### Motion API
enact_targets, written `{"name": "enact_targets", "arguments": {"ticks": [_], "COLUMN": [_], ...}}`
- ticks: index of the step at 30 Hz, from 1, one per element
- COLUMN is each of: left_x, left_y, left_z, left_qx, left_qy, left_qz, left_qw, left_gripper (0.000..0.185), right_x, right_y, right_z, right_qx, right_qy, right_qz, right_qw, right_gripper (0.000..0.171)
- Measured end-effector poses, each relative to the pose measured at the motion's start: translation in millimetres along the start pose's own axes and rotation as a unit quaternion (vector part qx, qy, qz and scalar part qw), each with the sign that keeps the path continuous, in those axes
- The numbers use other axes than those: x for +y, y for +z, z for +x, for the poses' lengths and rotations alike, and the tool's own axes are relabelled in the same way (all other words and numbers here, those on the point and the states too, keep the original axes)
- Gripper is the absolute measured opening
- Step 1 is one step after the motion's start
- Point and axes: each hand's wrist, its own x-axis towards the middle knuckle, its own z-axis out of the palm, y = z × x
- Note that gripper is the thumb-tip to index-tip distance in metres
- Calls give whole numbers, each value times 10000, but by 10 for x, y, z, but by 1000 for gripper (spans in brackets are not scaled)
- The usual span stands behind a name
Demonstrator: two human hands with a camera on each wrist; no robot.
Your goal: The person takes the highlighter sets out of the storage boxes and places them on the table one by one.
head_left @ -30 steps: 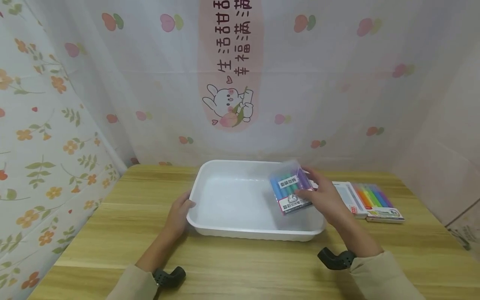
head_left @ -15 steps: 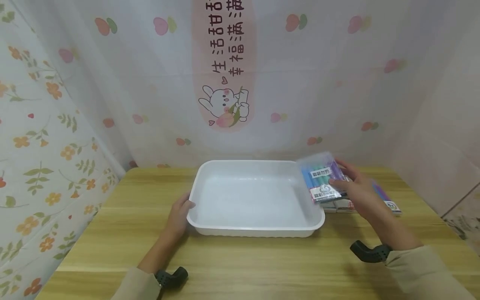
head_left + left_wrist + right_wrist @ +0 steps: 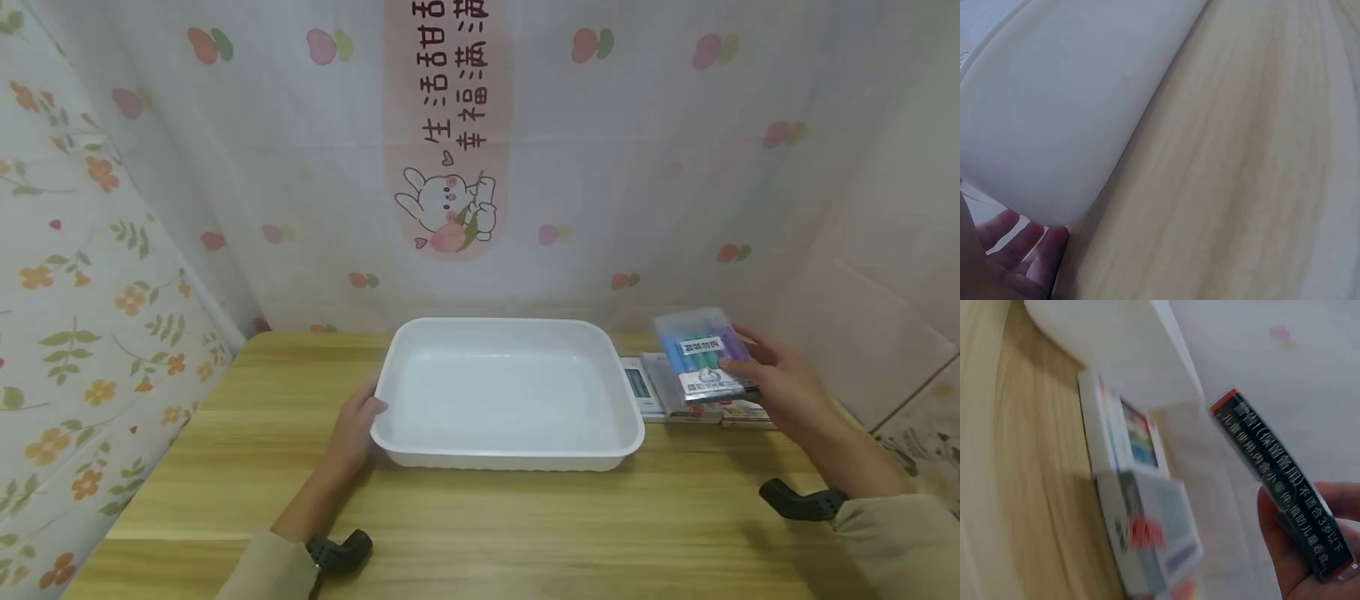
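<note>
White tray (image 3: 508, 454): left hand (image 3: 352, 427) is gripping its nine o'clock rim, steadying it.
Marker pack (image 3: 701, 364): right hand (image 3: 780, 385) is grasping it over packs (image 3: 678, 408) at three o'clock.

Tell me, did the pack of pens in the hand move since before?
Yes. The pen pack in the right hand went rightward, from over the white tray to past its right edge, now above the boxes on the table.

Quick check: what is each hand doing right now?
Left hand: grips the near-left rim of the white tray.
Right hand: holds a clear marker pack above the packs on the table.
</note>
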Motion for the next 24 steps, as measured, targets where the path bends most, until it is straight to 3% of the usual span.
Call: {"name": "enact_targets", "arguments": {"ticks": [7, 14, 21, 24], "left_x": [-2, -11, 1, 1], "left_y": [-30, -28, -10, 2], "left_z": [1, 5, 6, 15], "left_qx": [-51, -48, -7, -52], "left_qy": [16, 16, 7, -8], "left_qz": [-40, -73, -60, -69], "left_qw": [10000, 10000, 10000, 10000], "left_gripper": [55, 55, 56, 56], "right_x": [218, 341, 426, 446], "right_y": [-281, -549, -801, -922], "right_z": [12, 46, 59, 65], "right_qx": [171, 165, 334, 457], "right_qy": [-2, -13, 122, 223], "right_qz": [971, 1769, 1646, 1445], "right_qw": [9951, 9841, 9857, 9882], "right_gripper": [80, 56, 49, 60]}}
